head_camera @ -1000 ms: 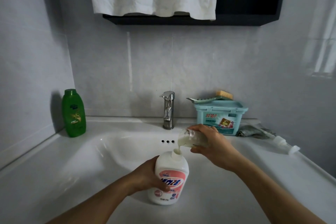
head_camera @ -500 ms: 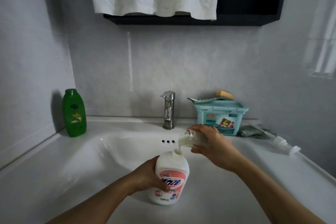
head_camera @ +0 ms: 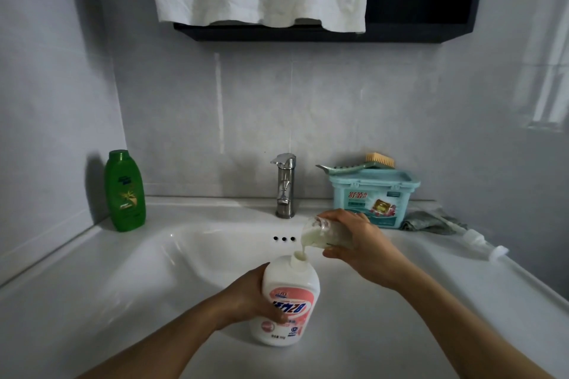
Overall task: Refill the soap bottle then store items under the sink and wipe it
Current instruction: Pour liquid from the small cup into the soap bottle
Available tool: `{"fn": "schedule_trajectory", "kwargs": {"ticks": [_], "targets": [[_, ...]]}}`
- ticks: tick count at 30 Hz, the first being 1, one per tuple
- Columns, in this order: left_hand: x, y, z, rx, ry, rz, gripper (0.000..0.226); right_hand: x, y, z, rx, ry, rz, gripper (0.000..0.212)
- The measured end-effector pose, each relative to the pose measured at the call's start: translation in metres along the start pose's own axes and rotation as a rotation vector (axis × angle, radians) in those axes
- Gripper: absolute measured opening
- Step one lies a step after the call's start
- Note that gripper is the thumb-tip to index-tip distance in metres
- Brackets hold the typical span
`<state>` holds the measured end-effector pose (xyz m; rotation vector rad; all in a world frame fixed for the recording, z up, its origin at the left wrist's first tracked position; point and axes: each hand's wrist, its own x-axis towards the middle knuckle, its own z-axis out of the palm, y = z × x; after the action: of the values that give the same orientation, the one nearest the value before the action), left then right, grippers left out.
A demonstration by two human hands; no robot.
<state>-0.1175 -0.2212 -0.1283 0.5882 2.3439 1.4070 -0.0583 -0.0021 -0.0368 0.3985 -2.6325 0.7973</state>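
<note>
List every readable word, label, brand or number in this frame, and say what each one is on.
Soap bottle: pink label with large blue characters, seen upside down, not legible; the small print below is too small.
Green bottle: a logo and a plant picture; the words are blurred.
Teal box: red Chinese characters at the label's top left, too blurred to quote; the rest is unreadable.
No other text is visible.

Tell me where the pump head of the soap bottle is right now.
The pump head lies on its side on the right of the counter, just past the grey cloth and right of the teal box.
</note>
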Motion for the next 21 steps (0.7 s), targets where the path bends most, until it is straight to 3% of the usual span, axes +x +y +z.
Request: {"fn": "schedule_trajectory", "kwargs": {"ticks": [21], "targets": [[-0.0008,0.0001,0.0003,-0.014,0.006,0.001,0.07,0.001,0.0007,0.0006,-0.02,0.007,-0.004,0.053]]}}
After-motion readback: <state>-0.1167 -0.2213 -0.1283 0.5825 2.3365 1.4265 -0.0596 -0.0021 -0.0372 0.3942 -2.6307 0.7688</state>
